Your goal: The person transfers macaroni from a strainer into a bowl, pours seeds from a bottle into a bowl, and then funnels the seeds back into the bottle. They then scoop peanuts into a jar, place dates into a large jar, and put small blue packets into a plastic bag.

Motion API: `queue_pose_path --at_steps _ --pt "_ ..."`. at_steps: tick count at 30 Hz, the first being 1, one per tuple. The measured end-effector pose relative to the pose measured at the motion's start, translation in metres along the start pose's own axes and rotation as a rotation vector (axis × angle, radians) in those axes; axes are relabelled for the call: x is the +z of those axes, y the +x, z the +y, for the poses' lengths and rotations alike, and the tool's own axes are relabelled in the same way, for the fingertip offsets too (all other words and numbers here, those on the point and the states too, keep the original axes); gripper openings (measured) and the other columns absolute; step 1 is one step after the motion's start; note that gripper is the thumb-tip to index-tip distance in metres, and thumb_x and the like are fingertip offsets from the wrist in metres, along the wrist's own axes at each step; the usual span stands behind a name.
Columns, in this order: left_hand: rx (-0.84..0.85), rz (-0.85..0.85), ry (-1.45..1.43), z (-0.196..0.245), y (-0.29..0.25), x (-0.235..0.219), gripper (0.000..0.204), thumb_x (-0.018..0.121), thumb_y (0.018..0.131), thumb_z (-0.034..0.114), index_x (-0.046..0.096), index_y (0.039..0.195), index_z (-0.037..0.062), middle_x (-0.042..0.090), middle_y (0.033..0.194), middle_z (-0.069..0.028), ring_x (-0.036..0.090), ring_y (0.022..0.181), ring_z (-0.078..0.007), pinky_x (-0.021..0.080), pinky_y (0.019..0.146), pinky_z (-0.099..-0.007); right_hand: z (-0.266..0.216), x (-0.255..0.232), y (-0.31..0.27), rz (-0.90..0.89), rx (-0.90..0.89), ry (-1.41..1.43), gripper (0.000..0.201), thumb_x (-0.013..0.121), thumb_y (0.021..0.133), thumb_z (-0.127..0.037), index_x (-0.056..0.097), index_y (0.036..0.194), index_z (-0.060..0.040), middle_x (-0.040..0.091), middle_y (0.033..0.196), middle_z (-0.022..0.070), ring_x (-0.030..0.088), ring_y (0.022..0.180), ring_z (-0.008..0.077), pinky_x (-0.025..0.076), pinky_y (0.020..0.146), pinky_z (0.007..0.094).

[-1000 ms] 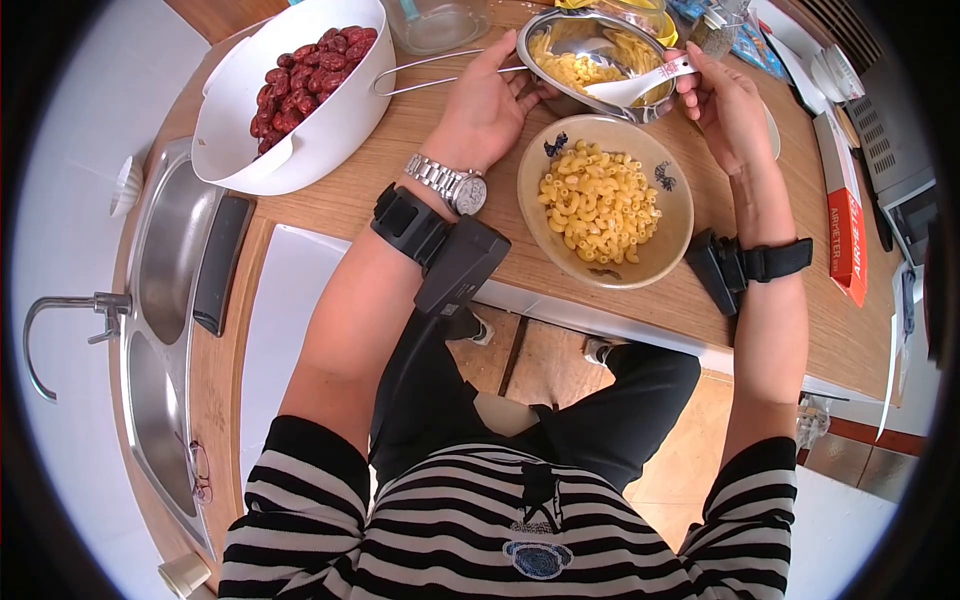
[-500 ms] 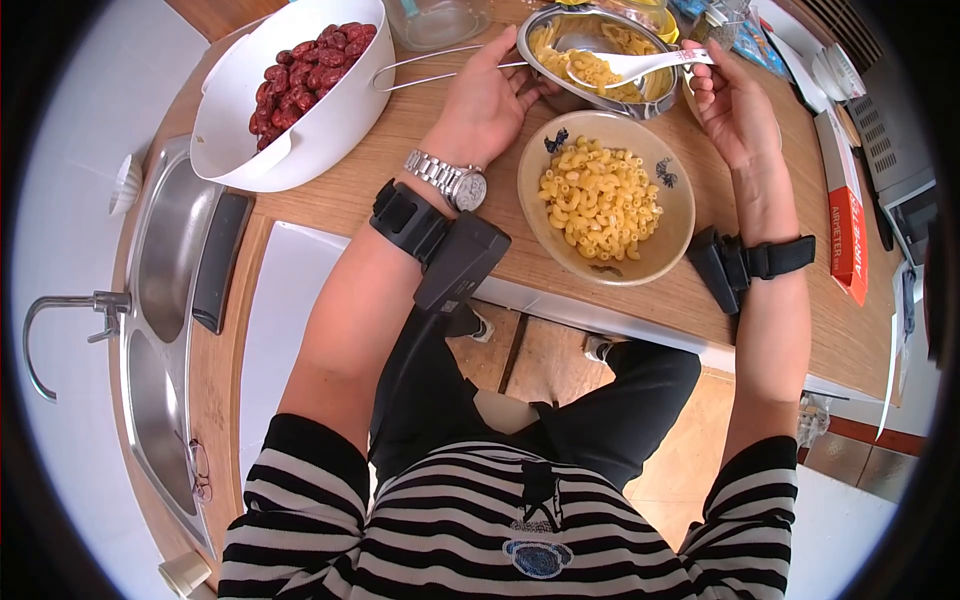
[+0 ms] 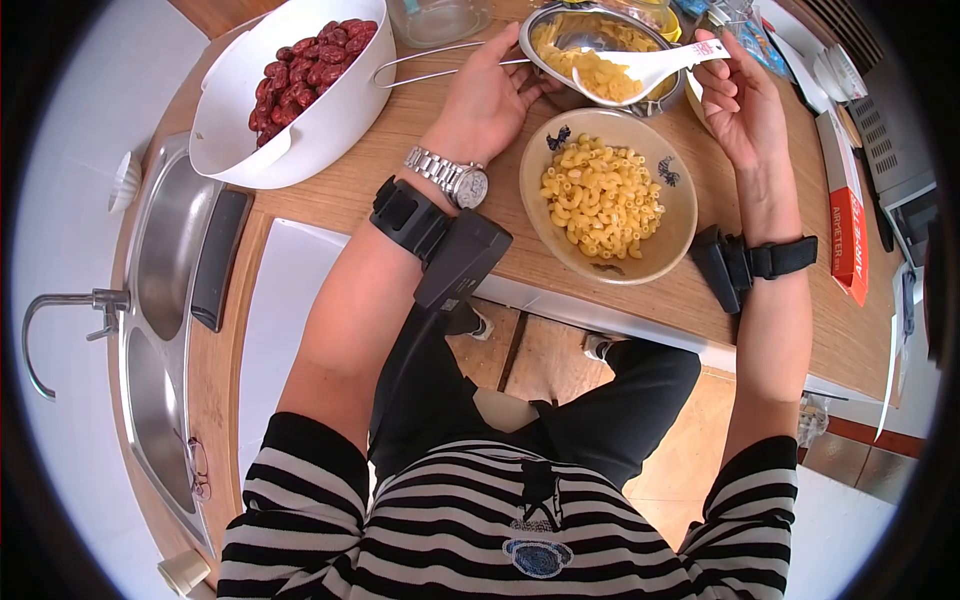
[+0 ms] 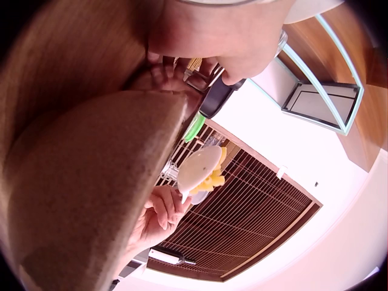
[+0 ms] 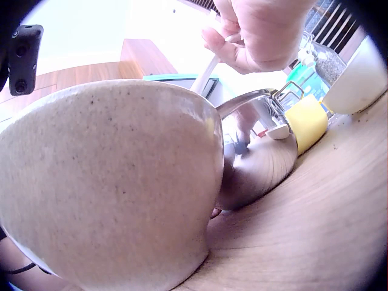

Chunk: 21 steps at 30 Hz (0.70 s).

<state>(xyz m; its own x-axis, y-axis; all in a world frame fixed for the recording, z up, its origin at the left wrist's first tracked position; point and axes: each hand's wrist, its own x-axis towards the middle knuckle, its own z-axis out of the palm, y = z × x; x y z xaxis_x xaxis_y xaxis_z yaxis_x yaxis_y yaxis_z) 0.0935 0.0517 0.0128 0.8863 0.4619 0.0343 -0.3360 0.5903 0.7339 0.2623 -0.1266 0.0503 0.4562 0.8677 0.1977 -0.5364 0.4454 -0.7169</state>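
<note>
My left hand [image 3: 487,108] holds the near left side of a steel bowl [image 5: 257,179], thumb at its rim. A long wire handle [image 3: 430,66] stretches left from the bowl, passing by that hand. My right hand [image 3: 742,105] pinches the handle end of a white soup spoon [image 3: 655,70]. Macaroni [image 3: 605,78] fills the spoon, which hangs over the steel bowl's near rim; in the left wrist view the spoon [image 4: 199,168] shows from underneath. More macaroni lies inside the steel bowl. Nearer my body, a speckled bowl [image 3: 676,218] contains a heap of macaroni [image 3: 600,200].
A white basin [image 3: 225,135] of red dates stands at the left, beside the sink [image 3: 160,260]. Behind are a glass container [image 3: 440,25] and a yellow-rimmed jar. A red and white box [image 3: 848,225] lies at the right edge.
The spoon has come up out of the steel bowl with macaroni in it and shifted right and nearer, as my right hand moved right. My left hand has stayed at the steel bowl.
</note>
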Motion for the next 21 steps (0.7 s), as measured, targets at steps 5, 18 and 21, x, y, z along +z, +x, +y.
queue_pose_path --at_steps 5,18,21 --pt "0.011 0.007 0.005 0.0 -0.001 0.001 0.023 0.042 0.085 0.026 0.05 0.096 0.007 0.048 0.09 -0.0014 0.045 0.085 -0.0133 0.039 0.076 -0.0297 0.002 0.006 -0.006 -0.156 0.019 -0.197 0.033 0.037 0.088 -0.022 0.049 0.1 0.006 0.043 0.059 0.0008 0.035 0.046 0.0046 0.028 0.035 0.0135" --pt "0.01 -0.005 -0.003 0.0 -0.001 0.0 0.024 0.043 0.085 0.026 0.049 0.097 0.0062 0.048 0.091 -0.002 0.045 0.085 -0.0135 0.039 0.077 -0.0289 0.006 0.012 -0.009 -0.217 -0.143 -0.213 0.035 0.036 0.089 -0.026 0.048 0.104 0.0028 0.043 0.062 0.0021 0.034 0.05 0.0066 0.029 0.045 0.0159" --pt "0.02 -0.005 0.004 0.0 -0.002 0.001 0.024 0.043 0.085 0.026 0.049 0.097 0.0062 0.048 0.092 -0.0022 0.045 0.086 -0.0137 0.039 0.077 -0.0292 0.003 0.009 -0.006 -0.233 -0.101 -0.18 0.034 0.036 0.089 -0.024 0.048 0.104 0.0038 0.043 0.062 0.0019 0.034 0.049 0.0061 0.029 0.044 0.0155"
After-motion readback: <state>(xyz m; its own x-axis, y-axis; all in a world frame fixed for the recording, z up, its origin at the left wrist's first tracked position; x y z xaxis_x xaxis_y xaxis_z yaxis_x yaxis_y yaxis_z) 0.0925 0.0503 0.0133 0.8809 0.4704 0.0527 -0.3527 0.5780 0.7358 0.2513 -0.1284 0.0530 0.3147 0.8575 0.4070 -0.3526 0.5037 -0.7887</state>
